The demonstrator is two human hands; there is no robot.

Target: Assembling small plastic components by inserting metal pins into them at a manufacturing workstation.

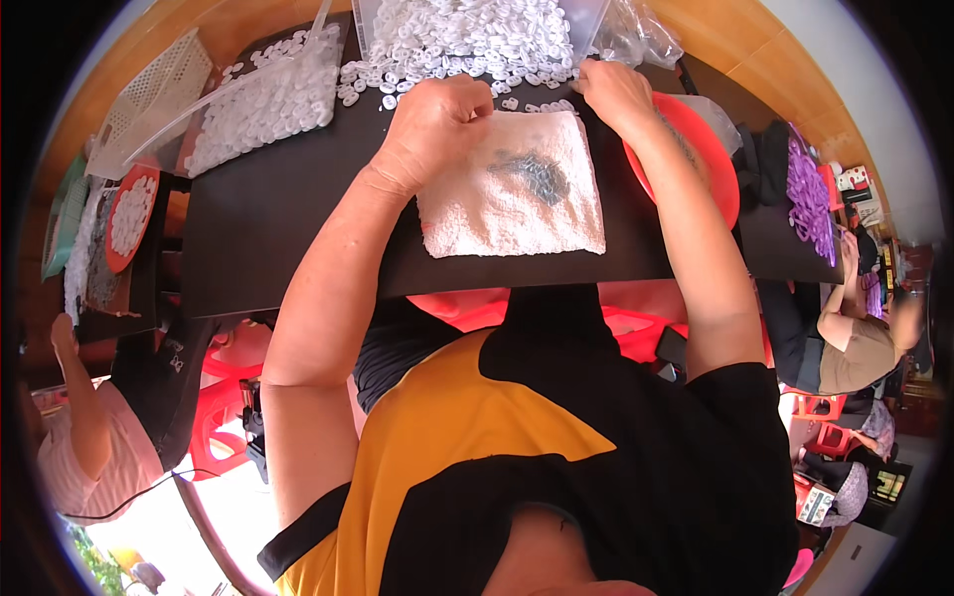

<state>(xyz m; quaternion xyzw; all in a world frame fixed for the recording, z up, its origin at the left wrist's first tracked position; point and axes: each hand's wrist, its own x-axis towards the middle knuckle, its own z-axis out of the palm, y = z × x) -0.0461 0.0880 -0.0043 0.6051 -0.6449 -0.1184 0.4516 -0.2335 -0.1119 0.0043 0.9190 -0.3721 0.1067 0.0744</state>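
Note:
A pale towel (512, 223) lies on the dark table, with a small heap of thin grey metal-looking bits (542, 179) on it. My left hand (437, 124) is closed above the towel's upper left corner. Its fingers are curled, and what they hold, if anything, is hidden. Beyond the towel's far right corner, my right hand (614, 91) is closed with its fingertips together, beside the loose white pieces. I cannot make out anything in them. Small oval white plastic pieces with holes (467, 74) are heaped along the far side, some spilling toward the towel.
A clear bin (363, 25) of white pieces stands at the back. Left of it lies a clear bag of white pieces (268, 109). A red plate (725, 189) sits under my right forearm. Purple strips (810, 199) lie far right. Other people (860, 348) sit at both sides.

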